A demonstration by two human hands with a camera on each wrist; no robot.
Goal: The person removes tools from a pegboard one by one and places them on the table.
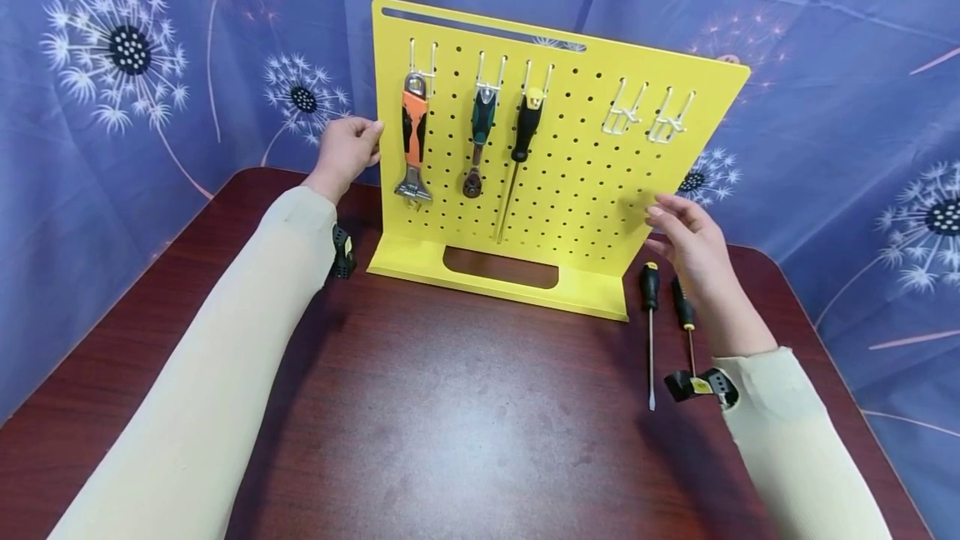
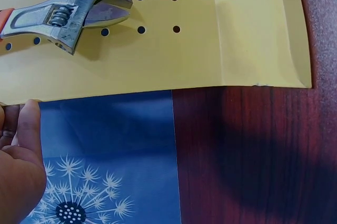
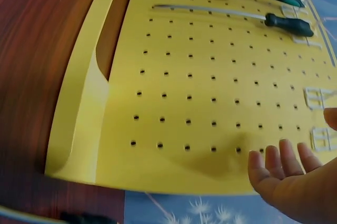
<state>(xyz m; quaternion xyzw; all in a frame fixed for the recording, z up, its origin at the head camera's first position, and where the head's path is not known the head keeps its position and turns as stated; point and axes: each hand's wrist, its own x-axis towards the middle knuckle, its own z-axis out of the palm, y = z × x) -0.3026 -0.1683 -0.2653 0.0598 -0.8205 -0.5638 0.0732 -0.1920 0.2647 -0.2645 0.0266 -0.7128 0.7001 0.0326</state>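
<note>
Dark red table [image 1: 450, 407] is supporting an upright yellow pegboard [image 1: 577, 169]. Left hand [image 1: 345, 152] is pinching board's left edge; right hand [image 1: 693, 248] is hovering at right edge, fingers relaxed, gripping nothing, contact unclear. Screwdriver [image 1: 528, 127], adjustable wrench [image 1: 415, 130], ratchet [image 1: 483, 119] are hanging.

The yellow board [image 1: 585, 190] stands on its folded foot between the hands, perforated, with a long slot along its top. The left hand [image 1: 347, 152] pinches its left edge; the right hand [image 1: 693, 244], fingers loosely bent, is at its right edge, contact unclear. Nearest the left hand hangs an orange-and-black wrench [image 1: 415, 136], jaw down; next, a green-and-black ratchet [image 1: 481, 127], head down; then a black-handled driver [image 1: 527, 125], tip down, slanting. White hooks [image 1: 621, 118] jut out above the right hand. Below that hand lie an inner driver [image 1: 650, 290], tip toward the person, and an outer driver [image 1: 683, 307], tip hidden.
</note>
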